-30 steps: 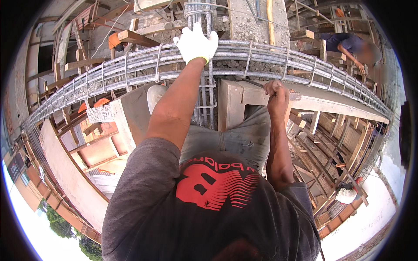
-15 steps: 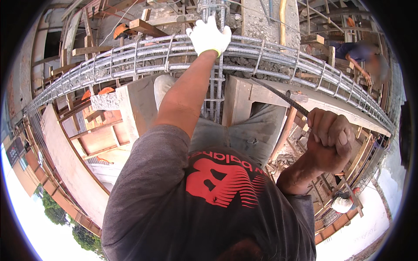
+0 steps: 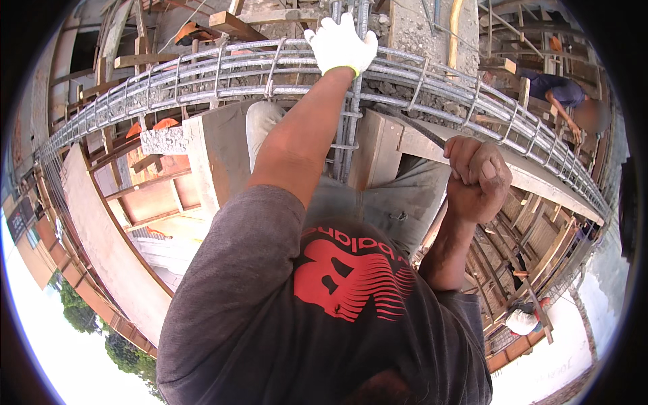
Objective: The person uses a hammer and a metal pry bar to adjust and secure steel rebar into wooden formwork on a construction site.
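My left hand [image 3: 342,46], in a white glove, lies with its fingers spread on top of a long rebar cage [image 3: 277,67] of ribbed steel bars tied with stirrups. Under that palm a second set of bars [image 3: 352,111] crosses the cage, running toward my body. Bare and closed, my right hand [image 3: 478,177] grips a dark steel rod [image 3: 424,130]. From the fist the rod slants up and left toward the cage. Its near end is hidden in the fist, and its far end cannot be made out among the bars.
Concrete formwork panels [image 3: 374,148] flank my legs below the cage. A bare concrete strip [image 3: 432,40] lies beyond it. Timber props [image 3: 236,25] and planks crowd the far left. One co-worker [image 3: 563,91] bends at the far right; another person in a white hat [image 3: 523,322] is lower right.
My right fist has moved left and slightly up with the rod, so less of the rod shows. The gloved hand stays on the cage. The whole view has shifted slightly.
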